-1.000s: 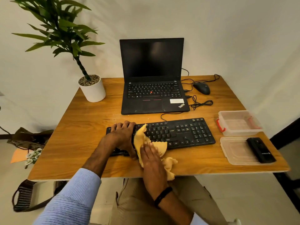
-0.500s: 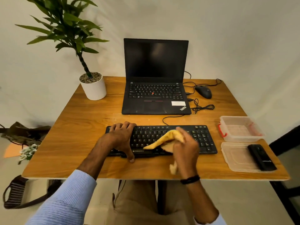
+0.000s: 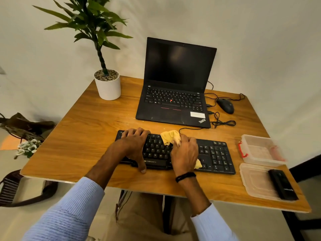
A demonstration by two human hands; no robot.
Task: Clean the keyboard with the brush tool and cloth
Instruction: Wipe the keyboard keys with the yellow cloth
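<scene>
The near edge of the bench [image 3: 83, 133] runs just short of the person's lap, with a strip of bare wood between it and the black keyboard [image 3: 213, 153]. There is wider open wood to the left of the keyboard, out to the left edge. On the right the room is tight: a clear plastic lid [image 3: 255, 181] lies close to the near right corner with a black oblong tool [image 3: 282, 184] resting on it. Just beyond the lid stands a clear container [image 3: 260, 148] with a red clasp.

The keyboard lies across the near middle of the bench, slightly skewed, its right end nearer the person. It is matt black with white legends and a brand mark on its near rim.

The left hand [image 3: 134, 141] spans the keyboard's left end, fingers bent over the far rim and thumb down past the near rim, holding it. The right hand [image 3: 185, 153] is curled round a yellow cloth [image 3: 169, 136] and presses it on the middle keys. One bunch pokes out at the keyboard's far edge and a small tail by the wrist.

Half a second ago the right hand was further right, with the cloth drawn out flat; the left hand has kept its place.

Beyond, an open laptop [image 3: 175, 94] sits mid-bench, a mouse [image 3: 225, 106] and loose cable [image 3: 224, 121] to its right, and a potted plant [image 3: 108, 86] at the far left corner.
</scene>
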